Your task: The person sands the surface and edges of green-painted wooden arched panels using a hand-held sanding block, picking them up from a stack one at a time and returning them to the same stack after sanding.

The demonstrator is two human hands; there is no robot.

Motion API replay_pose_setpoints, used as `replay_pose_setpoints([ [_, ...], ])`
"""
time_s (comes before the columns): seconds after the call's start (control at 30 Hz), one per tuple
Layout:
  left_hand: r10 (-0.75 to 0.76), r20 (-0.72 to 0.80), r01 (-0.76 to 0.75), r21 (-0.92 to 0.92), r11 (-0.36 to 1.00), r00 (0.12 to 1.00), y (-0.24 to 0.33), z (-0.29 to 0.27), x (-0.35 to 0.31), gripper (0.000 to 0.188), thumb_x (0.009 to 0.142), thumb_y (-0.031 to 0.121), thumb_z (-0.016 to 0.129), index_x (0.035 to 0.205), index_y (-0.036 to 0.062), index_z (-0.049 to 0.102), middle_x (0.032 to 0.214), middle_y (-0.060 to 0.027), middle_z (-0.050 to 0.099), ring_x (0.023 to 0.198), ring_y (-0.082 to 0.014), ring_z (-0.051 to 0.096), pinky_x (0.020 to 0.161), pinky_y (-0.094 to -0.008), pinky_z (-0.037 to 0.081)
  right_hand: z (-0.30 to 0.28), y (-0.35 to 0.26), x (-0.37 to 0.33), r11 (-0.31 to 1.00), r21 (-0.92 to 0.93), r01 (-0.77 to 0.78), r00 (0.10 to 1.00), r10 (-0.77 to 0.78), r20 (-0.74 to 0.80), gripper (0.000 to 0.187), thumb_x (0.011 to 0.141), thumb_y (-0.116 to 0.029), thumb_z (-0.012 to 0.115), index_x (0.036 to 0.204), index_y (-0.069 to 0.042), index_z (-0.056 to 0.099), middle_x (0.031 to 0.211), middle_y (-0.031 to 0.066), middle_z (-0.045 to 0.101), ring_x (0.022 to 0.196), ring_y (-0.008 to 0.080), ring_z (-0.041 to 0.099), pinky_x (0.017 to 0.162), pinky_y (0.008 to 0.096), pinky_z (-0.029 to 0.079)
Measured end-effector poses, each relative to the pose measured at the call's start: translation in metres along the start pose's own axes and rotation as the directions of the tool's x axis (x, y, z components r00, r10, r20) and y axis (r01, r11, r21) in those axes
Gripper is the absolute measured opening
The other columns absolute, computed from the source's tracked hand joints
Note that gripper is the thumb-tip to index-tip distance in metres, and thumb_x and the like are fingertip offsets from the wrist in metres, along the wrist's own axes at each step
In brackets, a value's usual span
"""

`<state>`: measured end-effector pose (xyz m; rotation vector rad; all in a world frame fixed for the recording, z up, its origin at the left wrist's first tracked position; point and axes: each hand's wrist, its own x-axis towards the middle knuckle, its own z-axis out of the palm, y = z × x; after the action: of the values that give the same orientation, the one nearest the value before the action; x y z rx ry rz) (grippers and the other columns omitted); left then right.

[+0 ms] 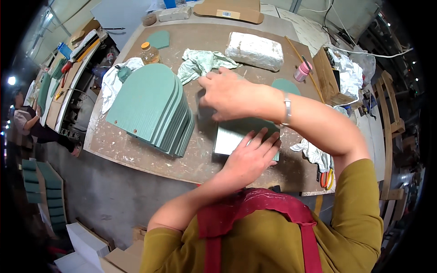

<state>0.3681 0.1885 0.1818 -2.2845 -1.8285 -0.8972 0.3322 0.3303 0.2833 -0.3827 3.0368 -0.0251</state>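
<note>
My left hand [253,157] lies flat, fingers spread, on a green panel [276,154] near the table's front edge. Light glares off part of the panel, and my arms cover much of it. Crossing over it, my right hand [227,94] is lifted to the panel's far left, fingers curled. A dark, blurred patch shows under those fingers; whether it is a held thing or shadow I cannot make out. Left of my hands stands a stack of green round-topped panels [148,102]. A pale crumpled cloth [200,63] lies just beyond my right hand.
Behind are a white wrapped block [255,50] and a bottle with an orange cap [150,53]. To the right are a pink bottle [302,72], a thin stick [314,86], a cardboard box [334,79], a white rag [314,152] and orange-and-yellow-handled pliers [327,179]. Another person [29,120] stands far left.
</note>
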Motion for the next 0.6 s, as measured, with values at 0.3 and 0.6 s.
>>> replay_pose_setpoints([
  [0.3,0.001,0.024,-0.002,0.016,1.0,1.0,0.0,0.001,-0.001,0.053,0.085,0.035,0.07,0.131,0.0101,0.061,0.146,-0.0084,0.052,0.136,-0.0312,0.046,0.111,-0.0471,0.037,0.002,-0.001,-0.006,1.0,-0.003,0.029,0.999,-0.029,-0.04,0.03,0.077,-0.035,0.074,0.101,-0.016,0.077,0.104,0.0144,0.062,0.107,0.0308,0.059,0.09,0.0451,0.047],
  [0.6,-0.021,0.04,0.019,0.048,0.999,0.999,0.004,-0.009,0.006,0.051,0.084,0.029,0.073,0.13,0.0092,0.061,0.141,-0.0079,0.057,0.128,-0.0329,0.053,0.106,-0.0472,0.043,0.013,0.07,-0.034,0.907,-0.161,-0.388,0.9,0.336,-0.278,0.041,0.082,-0.034,0.074,0.117,-0.013,0.068,0.116,0.0169,0.058,0.111,0.032,0.058,0.095,0.0479,0.046],
])
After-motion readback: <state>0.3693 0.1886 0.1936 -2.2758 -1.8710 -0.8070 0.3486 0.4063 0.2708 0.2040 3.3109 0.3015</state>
